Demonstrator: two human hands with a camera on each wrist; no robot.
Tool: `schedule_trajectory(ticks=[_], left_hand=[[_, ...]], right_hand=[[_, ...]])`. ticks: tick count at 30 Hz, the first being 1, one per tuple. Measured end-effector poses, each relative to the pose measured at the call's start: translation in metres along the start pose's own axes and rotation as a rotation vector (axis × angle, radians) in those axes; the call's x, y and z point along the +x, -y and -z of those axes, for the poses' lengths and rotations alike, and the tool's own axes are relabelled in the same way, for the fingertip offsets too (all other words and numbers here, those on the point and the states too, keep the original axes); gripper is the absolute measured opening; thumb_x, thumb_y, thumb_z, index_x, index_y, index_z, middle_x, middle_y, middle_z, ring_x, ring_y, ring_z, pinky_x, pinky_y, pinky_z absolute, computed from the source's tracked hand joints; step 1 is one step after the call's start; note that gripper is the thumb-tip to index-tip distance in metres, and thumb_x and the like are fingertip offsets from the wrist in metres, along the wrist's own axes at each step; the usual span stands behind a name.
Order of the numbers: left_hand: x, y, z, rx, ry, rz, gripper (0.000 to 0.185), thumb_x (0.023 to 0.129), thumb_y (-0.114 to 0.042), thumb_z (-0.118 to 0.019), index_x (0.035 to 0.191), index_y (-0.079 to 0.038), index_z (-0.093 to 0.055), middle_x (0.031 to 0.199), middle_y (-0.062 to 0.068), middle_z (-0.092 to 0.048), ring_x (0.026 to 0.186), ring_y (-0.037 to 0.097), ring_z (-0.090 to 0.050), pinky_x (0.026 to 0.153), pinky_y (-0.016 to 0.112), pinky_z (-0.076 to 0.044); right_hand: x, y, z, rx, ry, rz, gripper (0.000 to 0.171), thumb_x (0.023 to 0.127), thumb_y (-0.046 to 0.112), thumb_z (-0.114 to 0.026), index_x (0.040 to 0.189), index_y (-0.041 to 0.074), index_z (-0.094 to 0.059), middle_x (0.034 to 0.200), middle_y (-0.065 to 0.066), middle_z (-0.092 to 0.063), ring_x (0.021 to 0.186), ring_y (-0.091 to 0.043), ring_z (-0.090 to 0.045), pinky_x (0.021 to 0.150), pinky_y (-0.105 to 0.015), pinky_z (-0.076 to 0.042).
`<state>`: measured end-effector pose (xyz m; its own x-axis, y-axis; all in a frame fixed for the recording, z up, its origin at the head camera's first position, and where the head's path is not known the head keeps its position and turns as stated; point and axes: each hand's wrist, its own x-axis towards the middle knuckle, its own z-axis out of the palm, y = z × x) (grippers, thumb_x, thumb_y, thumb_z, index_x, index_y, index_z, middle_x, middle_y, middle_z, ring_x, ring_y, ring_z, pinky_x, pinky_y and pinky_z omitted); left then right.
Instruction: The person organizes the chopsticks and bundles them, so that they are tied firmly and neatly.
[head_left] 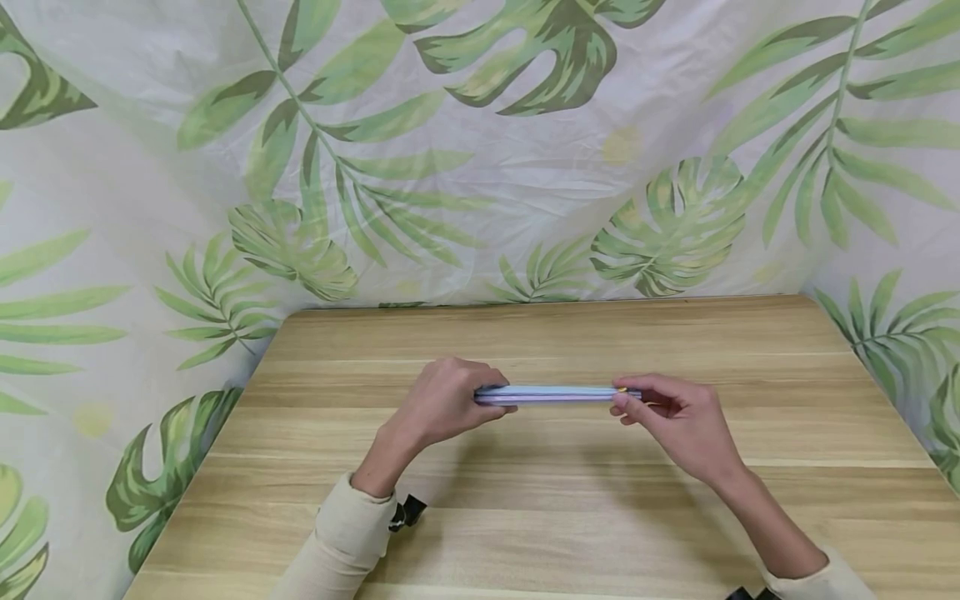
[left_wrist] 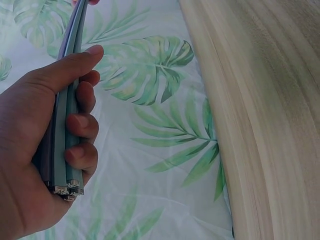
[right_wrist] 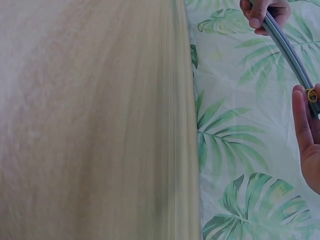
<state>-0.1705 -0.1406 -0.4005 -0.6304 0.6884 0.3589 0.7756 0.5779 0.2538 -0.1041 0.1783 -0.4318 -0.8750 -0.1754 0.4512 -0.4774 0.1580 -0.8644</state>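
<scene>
Above the wooden table [head_left: 570, 500], roughly over its middle, both hands are holding a thin bundle of long pale strips [head_left: 551, 394] level, w/ its length running left to right, clear of the tabletop.

Left hand [head_left: 442, 404] is gripping the bundle's left end. Left wrist view is showing this best: the strips [left_wrist: 62, 130] are lying across the palm [left_wrist: 27, 150], thumb pressing along one side, fingers [left_wrist: 80, 125] curling round the other, so the hand is closing tight on them. Cut ends of approx. three blue-green strips are poking out just past the little finger, looking silvery. Strips themselves seem flat and rubbery, but exact material can't be told.

Right hand [head_left: 678, 417] is at the bundle's right end, thumb and forefinger pinching it there; other fingers are curling loosely beneath. A small yellow bit is showing at that end. Right wrist view is catching the same strips [right_wrist: 287, 47] as a grey-blue band slanting from the left hand [right_wrist: 265, 12] at the top edge down to the right fingers [right_wrist: 302, 125], w/ the yellow piece [right_wrist: 312, 95] right against them.

Behind the table and on both sides of it, a white backdrop w/ green leaf print [head_left: 480, 167] is hanging. Cream sleeves [head_left: 345, 542] are covering both forearms near the table's front edge, and a small black clip [head_left: 408, 510] is sitting beside the left cuff.
</scene>
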Motion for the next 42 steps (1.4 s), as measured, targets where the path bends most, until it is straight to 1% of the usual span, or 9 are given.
schedule_trajectory(ticks=[4, 7, 11, 16, 23, 28, 31, 35, 42], left_hand=[[-0.001, 0.001, 0.0, 0.007, 0.004, -0.004, 0.013, 0.082, -0.033, -0.082, 0.088, -0.024, -0.075, 0.077, -0.017, -0.068, 0.057, -0.002, -0.049, 0.055, 0.018, -0.042], [-0.001, 0.002, 0.0, 0.012, -0.016, 0.0, 0.013, 0.081, -0.032, -0.083, 0.087, -0.025, -0.074, 0.074, -0.018, -0.066, 0.057, -0.003, -0.048, 0.055, 0.018, -0.041], [-0.003, 0.004, 0.0, 0.006, -0.04, 0.01, 0.014, 0.08, -0.032, -0.084, 0.086, -0.025, -0.074, 0.072, -0.019, -0.064, 0.057, -0.003, -0.048, 0.055, 0.019, -0.041], [-0.003, 0.004, 0.0, 0.006, -0.039, 0.011, 0.015, 0.079, -0.033, -0.084, 0.086, -0.025, -0.074, 0.072, -0.019, -0.064, 0.057, -0.003, -0.048, 0.055, 0.019, -0.041], [-0.003, 0.003, 0.001, 0.021, -0.013, -0.003, 0.014, 0.08, -0.031, -0.084, 0.086, -0.022, -0.075, 0.073, -0.017, -0.065, 0.057, -0.002, -0.047, 0.055, 0.019, -0.041], [-0.004, 0.002, 0.002, 0.042, -0.005, -0.007, 0.012, 0.08, -0.028, -0.084, 0.086, -0.023, -0.075, 0.073, -0.017, -0.063, 0.058, -0.002, -0.046, 0.055, 0.019, -0.04], [-0.003, -0.001, 0.001, 0.048, 0.014, -0.023, 0.011, 0.081, -0.029, -0.083, 0.085, -0.023, -0.074, 0.073, -0.017, -0.062, 0.057, -0.002, -0.044, 0.054, 0.018, -0.039], [-0.001, -0.005, -0.002, 0.065, 0.022, -0.042, 0.011, 0.082, -0.029, -0.082, 0.084, -0.023, -0.073, 0.071, -0.016, -0.06, 0.056, -0.002, -0.041, 0.053, 0.017, -0.036], [0.001, -0.007, -0.006, 0.073, 0.018, -0.037, 0.011, 0.082, -0.03, -0.082, 0.084, -0.024, -0.073, 0.072, -0.017, -0.061, 0.056, -0.002, -0.042, 0.053, 0.017, -0.037]], right_hand=[[0.001, 0.001, 0.001, -0.014, 0.017, -0.02, 0.025, 0.092, -0.001, -0.067, 0.117, 0.001, -0.07, 0.103, -0.014, -0.074, 0.082, -0.022, -0.074, 0.07, -0.032, -0.058], [0.002, 0.001, 0.003, -0.019, 0.0, -0.025, 0.029, 0.089, -0.001, -0.071, 0.117, 0.004, -0.07, 0.109, -0.012, -0.071, 0.084, -0.022, -0.073, 0.072, -0.031, -0.058], [0.002, -0.001, 0.004, -0.025, -0.023, 0.014, 0.031, 0.082, -0.005, -0.076, 0.111, 0.005, -0.073, 0.102, -0.009, -0.071, 0.083, -0.02, -0.073, 0.071, -0.031, -0.058], [0.001, -0.005, 0.001, -0.026, -0.037, 0.065, 0.029, 0.08, -0.008, -0.076, 0.106, 0.003, -0.074, 0.094, -0.01, -0.072, 0.076, -0.021, -0.073, 0.067, -0.029, -0.058], [0.001, -0.005, -0.002, -0.04, -0.05, 0.027, 0.025, 0.08, -0.005, -0.078, 0.103, 0.003, -0.077, 0.09, -0.007, -0.076, 0.072, -0.016, -0.073, 0.061, -0.026, -0.057], [0.002, -0.006, -0.004, -0.026, -0.035, 0.002, 0.025, 0.077, -0.004, -0.081, 0.101, 0.002, -0.078, 0.092, -0.01, -0.077, 0.073, -0.015, -0.074, 0.06, -0.025, -0.056], [0.002, -0.007, -0.009, -0.026, 0.001, 0.005, 0.026, 0.076, -0.001, -0.082, 0.101, 0.004, -0.078, 0.096, -0.01, -0.077, 0.076, -0.015, -0.075, 0.06, -0.026, -0.057], [0.004, -0.008, -0.016, -0.091, 0.036, 0.009, 0.029, 0.075, 0.006, -0.085, 0.103, 0.008, -0.079, 0.098, -0.006, -0.077, 0.078, -0.011, -0.074, 0.06, -0.026, -0.057], [0.013, -0.001, -0.023, -0.187, 0.086, -0.095, 0.035, 0.073, 0.024, -0.087, 0.107, 0.019, -0.079, 0.098, 0.001, -0.077, 0.077, -0.005, -0.072, 0.058, -0.024, -0.055]])
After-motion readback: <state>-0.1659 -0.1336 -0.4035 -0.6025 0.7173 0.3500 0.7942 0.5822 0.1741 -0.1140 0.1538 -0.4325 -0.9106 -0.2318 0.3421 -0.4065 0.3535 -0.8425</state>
